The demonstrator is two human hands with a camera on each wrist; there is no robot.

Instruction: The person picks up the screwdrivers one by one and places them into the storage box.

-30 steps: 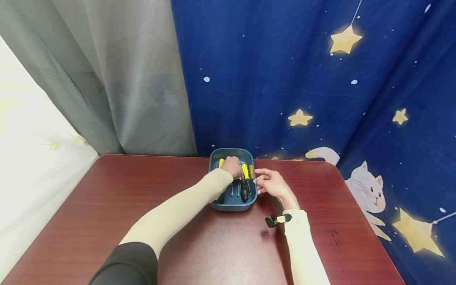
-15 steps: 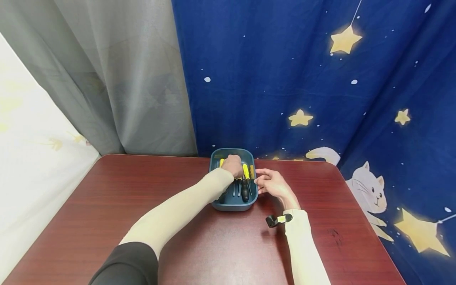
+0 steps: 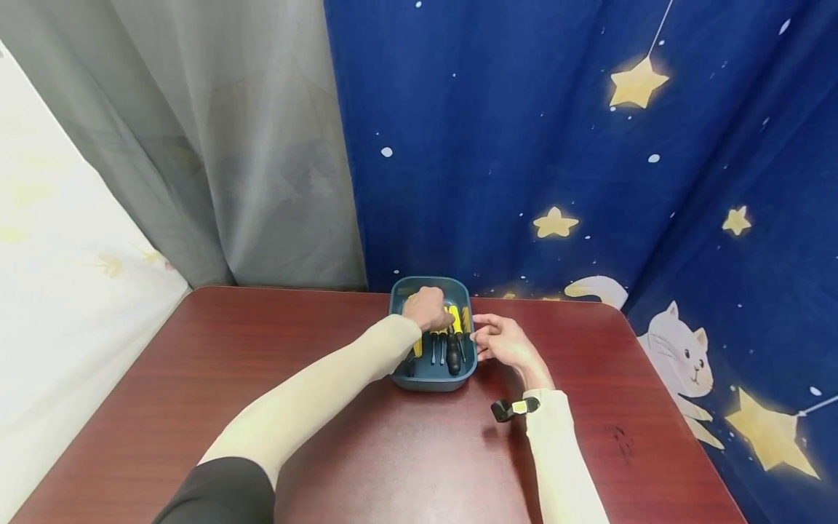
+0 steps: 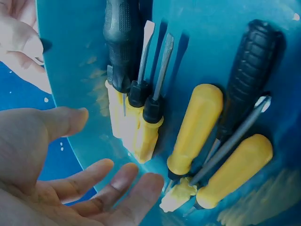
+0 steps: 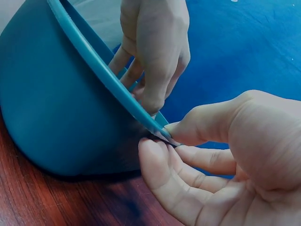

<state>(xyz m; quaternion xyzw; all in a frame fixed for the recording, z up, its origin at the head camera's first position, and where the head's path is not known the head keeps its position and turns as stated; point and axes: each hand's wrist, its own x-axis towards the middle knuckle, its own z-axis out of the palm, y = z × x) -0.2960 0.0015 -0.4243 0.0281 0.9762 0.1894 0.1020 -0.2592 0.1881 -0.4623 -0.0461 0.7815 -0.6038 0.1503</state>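
Observation:
A blue plastic bin (image 3: 428,386) holds several screwdrivers. In the left wrist view, a black-handled screwdriver (image 4: 121,37) lies with two yellow-handled ones, a slotted screwdriver (image 4: 149,136) among them. Apart from these lies a loose cluster with a yellow screwdriver handle (image 4: 195,127), another yellow handle (image 4: 237,169) and a ribbed black handle (image 4: 254,66). My left hand (image 3: 427,308) hangs inside the bin over the tools, thumb and fingers spread, with nothing between them. At the bin's right side my right hand (image 5: 254,146) pinches the rim, thumb on top and fingers beneath.
The bin stands on a reddish-brown table (image 3: 275,342) near its back edge. Behind hang a grey curtain (image 3: 275,145) and a blue star-patterned curtain (image 3: 471,145). A small black device (image 3: 513,409) is strapped at my right wrist.
My left hand has risen slightly, and its thumb side now shows over the tools. More of a yellow handle shows at the bin's left. The right hand stays at the rim.

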